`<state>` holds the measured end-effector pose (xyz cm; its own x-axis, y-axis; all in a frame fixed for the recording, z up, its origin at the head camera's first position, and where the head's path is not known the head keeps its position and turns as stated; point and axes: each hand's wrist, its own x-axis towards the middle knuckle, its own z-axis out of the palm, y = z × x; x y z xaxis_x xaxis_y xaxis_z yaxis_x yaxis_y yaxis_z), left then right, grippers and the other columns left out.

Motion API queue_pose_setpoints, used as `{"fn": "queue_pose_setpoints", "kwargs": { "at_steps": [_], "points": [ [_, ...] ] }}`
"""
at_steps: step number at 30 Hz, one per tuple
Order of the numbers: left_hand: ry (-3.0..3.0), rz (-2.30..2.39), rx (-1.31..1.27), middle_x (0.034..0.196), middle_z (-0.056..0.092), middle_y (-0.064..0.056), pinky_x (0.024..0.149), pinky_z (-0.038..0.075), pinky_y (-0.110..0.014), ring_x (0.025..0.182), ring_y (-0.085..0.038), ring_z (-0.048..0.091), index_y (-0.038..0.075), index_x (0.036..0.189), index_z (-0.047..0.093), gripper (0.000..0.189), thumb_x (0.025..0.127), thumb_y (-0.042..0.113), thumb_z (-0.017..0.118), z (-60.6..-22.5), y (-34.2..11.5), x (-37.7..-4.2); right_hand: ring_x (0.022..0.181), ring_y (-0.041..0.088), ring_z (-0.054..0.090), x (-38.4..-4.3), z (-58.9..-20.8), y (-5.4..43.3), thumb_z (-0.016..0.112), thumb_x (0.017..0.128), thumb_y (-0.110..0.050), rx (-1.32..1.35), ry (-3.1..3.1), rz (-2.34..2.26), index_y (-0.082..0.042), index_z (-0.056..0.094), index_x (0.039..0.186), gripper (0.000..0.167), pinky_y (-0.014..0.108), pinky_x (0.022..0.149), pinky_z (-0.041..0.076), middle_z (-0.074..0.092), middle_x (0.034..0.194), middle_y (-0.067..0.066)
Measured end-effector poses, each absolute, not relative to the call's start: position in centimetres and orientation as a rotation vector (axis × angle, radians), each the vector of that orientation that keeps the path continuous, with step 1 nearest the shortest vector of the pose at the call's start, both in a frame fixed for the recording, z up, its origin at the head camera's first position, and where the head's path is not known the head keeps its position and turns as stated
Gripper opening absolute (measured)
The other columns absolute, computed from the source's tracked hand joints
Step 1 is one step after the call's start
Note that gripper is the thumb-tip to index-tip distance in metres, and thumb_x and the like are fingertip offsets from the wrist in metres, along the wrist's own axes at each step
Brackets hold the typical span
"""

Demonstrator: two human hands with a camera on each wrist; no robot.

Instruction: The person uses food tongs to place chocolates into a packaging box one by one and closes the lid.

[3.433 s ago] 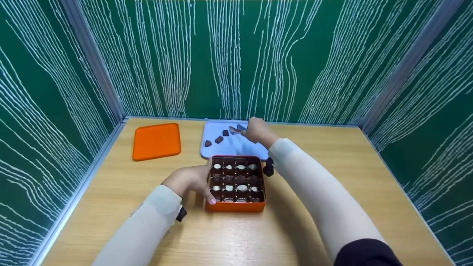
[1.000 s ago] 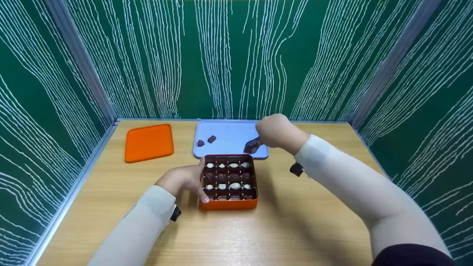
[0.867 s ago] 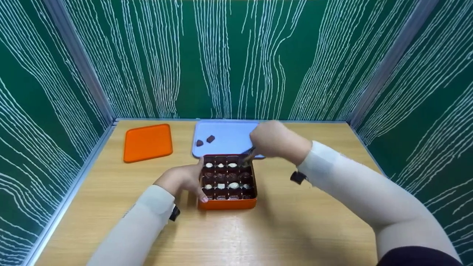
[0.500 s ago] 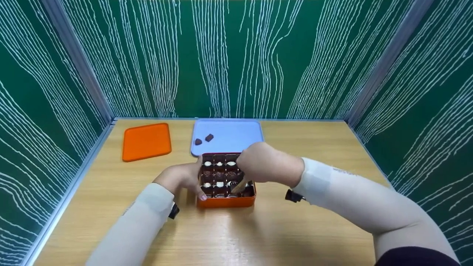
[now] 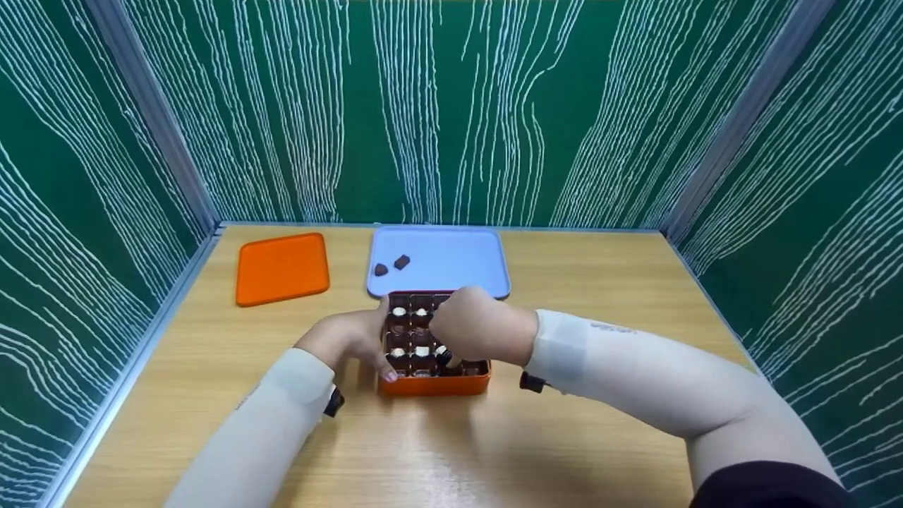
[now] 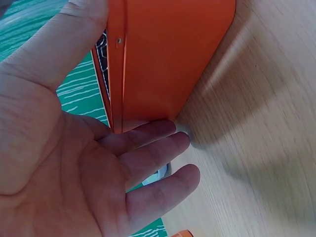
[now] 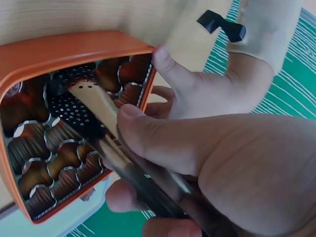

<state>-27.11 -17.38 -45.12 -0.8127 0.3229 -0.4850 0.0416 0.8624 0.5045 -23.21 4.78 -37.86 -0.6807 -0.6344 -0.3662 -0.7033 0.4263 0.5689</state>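
An orange chocolate box with a dark divided insert and dark and white-topped pieces stands mid-table. My left hand holds its left side, thumb at the front corner and fingers at the back corner; the left wrist view shows the fingers along the wall. Over the box's right half, my right hand grips metal tongs. Their perforated tips reach down into the compartments near the front; I cannot tell whether a chocolate is between them. The right hand hides the back right compartments in the head view.
A pale blue tray lies behind the box, with two brown chocolates on its left part. To its left is an orange lid. Green walls with white lines enclose the table at the back and sides.
My right hand has moved the tongs from the tray toward me into the box, then slightly left. Fewer chocolates lie on the tray than 3.4 seconds ago. The left hand stays on the box.
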Motion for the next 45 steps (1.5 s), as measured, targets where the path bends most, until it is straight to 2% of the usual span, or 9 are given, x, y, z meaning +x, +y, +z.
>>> {"fn": "queue_pose_setpoints", "kwargs": {
  "at_steps": [6,9,14,18,22,26,31,36,45],
  "points": [
    [2.456,0.627,0.259,0.188,0.021,-0.022,0.143,0.023,-0.066,0.173,-0.047,0.030,0.015,0.181,-0.016,0.169,0.071,0.040,0.109,-45.2,-17.2,-27.3,0.056,0.011,0.066,-23.2,-38.9,4.4,0.071,0.112,-0.042,-1.287,2.532,1.243,-0.021,0.084,0.108,0.025,0.029,0.062,0.068,0.074,0.071,-0.005],
    [2.462,0.619,0.263,0.187,0.022,-0.023,0.143,0.022,-0.066,0.172,-0.047,0.030,0.015,0.181,-0.016,0.169,0.070,0.041,0.109,-45.3,-17.3,-27.3,0.058,0.011,0.067,-23.2,-38.9,4.3,0.073,0.110,-0.050,-1.259,2.528,1.228,-0.022,0.084,0.110,0.030,0.029,0.064,0.069,0.076,0.074,-0.005],
    [2.467,0.621,0.258,0.187,0.023,-0.024,0.143,0.021,-0.066,0.172,-0.048,0.030,0.016,0.180,-0.019,0.171,0.069,0.041,0.109,-45.3,-17.4,-27.2,0.055,0.011,0.052,-23.4,-37.6,4.5,0.073,0.098,-0.076,-1.109,2.547,1.042,-0.016,0.080,0.089,0.060,0.027,0.058,0.062,0.062,0.064,-0.004],
    [2.456,0.642,0.261,0.187,0.023,-0.024,0.144,0.021,-0.064,0.173,-0.047,0.029,0.016,0.179,-0.022,0.171,0.071,0.040,0.109,-45.3,-17.4,-27.2,0.057,0.010,0.041,-24.2,-35.5,5.6,0.076,0.090,-0.082,-1.028,2.584,0.740,-0.017,0.055,0.067,0.072,0.027,0.052,0.041,0.044,0.061,-0.006],
    [2.452,0.651,0.254,0.188,0.021,-0.023,0.144,0.020,-0.063,0.173,-0.046,0.027,0.017,0.179,-0.023,0.171,0.071,0.039,0.108,-45.3,-17.3,-27.2,0.062,0.010,0.045,-26.0,-33.7,7.1,0.078,0.087,-0.083,-0.910,2.598,0.351,-0.018,0.059,0.071,0.070,0.027,0.059,0.046,0.049,0.066,-0.009],
    [2.452,0.668,0.240,0.189,0.018,-0.022,0.144,0.020,-0.064,0.174,-0.046,0.025,0.018,0.180,-0.021,0.172,0.069,0.038,0.109,-45.3,-17.4,-27.2,0.061,0.012,0.051,-28.9,-33.4,8.0,0.079,0.099,-0.066,-0.838,2.654,0.084,-0.012,0.076,0.083,0.057,0.029,0.062,0.052,0.059,0.069,-0.007],
    [2.441,0.691,0.240,0.188,0.016,-0.024,0.144,0.017,-0.063,0.174,-0.047,0.024,0.016,0.180,-0.019,0.173,0.067,0.036,0.110,-45.5,-17.5,-27.3,0.062,0.013,0.055,-33.6,-35.8,8.0,0.079,0.107,-0.041,-0.710,2.789,-0.164,-0.008,0.081,0.094,0.036,0.028,0.058,0.051,0.067,0.076,-0.002],
    [2.445,0.681,0.239,0.188,0.017,-0.024,0.144,0.019,-0.062,0.173,-0.047,0.027,0.016,0.179,-0.019,0.173,0.067,0.037,0.110,-45.5,-17.6,-27.3,0.068,0.016,0.059,-37.8,-39.0,6.5,0.081,0.107,-0.039,-0.510,2.867,-0.407,-0.009,0.082,0.099,0.031,0.031,0.064,0.054,0.071,0.083,0.003],
    [2.472,0.660,0.266,0.188,0.021,-0.025,0.144,0.022,-0.060,0.173,-0.045,0.029,0.013,0.180,-0.017,0.171,0.068,0.039,0.110,-45.5,-17.3,-27.4,0.086,0.021,0.062,-40.8,-42.3,3.2,0.079,0.109,-0.028,-0.342,2.834,-0.437,-0.003,0.076,0.117,0.027,0.036,0.082,0.060,0.071,0.101,0.006]
  ]
}}
